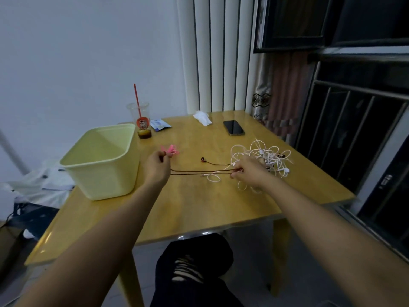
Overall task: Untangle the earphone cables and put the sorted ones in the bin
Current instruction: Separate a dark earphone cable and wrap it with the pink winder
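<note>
Both hands reach out over a wooden table (199, 207), seen from a camera on the person's head. Left hand (158, 167) sits near the table's middle with its fingers curled in, gripping one end of a brown earphone cable (199, 171). Right hand (247, 171), at three o'clock from the left, pinches the same cable between thumb and fingers. The cable runs taut between the hands as two strands side by side, just above the tabletop. One brown earbud (202, 159) on a thin branch of the cable lies on the wood at twelve o'clock from the stretched strands.

A small bundle of pink cable (171, 150) lies just beyond the left fingertips, at one o'clock from that hand; whether the fingers touch it cannot be told. A loose heap of tangled white cables (263, 156) spreads under and behind the right hand, toward the table's three o'clock edge, with a few loops trailing toward the person.

A pale yellow bin (104, 182) stands on the table at nine o'clock from the left hand, just beside the forearm, its inside showing no cables.

At the far edge, from eleven to one o'clock, stand a clear cup (140, 120) with a red straw (136, 96), a blue packet (159, 124), a crumpled tissue (202, 118) and a dark phone (233, 127) lying flat.
</note>
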Motion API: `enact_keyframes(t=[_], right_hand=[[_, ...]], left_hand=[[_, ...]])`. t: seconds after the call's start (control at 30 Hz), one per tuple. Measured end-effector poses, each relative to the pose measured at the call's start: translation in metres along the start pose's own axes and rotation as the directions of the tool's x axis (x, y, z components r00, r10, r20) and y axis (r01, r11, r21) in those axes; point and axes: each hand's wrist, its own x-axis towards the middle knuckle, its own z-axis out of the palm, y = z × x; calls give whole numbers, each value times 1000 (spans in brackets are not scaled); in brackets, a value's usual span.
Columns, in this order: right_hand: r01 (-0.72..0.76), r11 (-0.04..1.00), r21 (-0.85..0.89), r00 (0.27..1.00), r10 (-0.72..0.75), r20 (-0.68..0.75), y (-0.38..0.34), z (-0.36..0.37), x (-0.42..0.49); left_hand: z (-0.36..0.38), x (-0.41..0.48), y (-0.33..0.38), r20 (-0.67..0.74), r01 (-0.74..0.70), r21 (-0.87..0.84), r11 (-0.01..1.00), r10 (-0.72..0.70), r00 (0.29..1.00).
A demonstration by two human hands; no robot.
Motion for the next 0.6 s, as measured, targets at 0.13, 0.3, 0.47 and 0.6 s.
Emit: enact_keyframes(t=[0.13, 0.3, 0.47, 0.6], right_hand=[[13, 998, 65, 1000, -11, -22, -5, 8, 8], [46, 997, 61, 998, -43, -41, -10, 16, 17], [134, 991, -13, 988, -135, -69, -20, 21, 19], [165, 986, -11, 986, -165, -31, -11, 28, 11]], left_hand=[[-8, 6, -1, 164, 85, 373, 924, -156, 974], [7, -17, 28, 80, -380, 623, 684, 428, 900], [62, -43, 43, 607, -577, 246, 779, 340, 718], [88, -39, 31, 614, -539, 387, 749, 227, 756]])
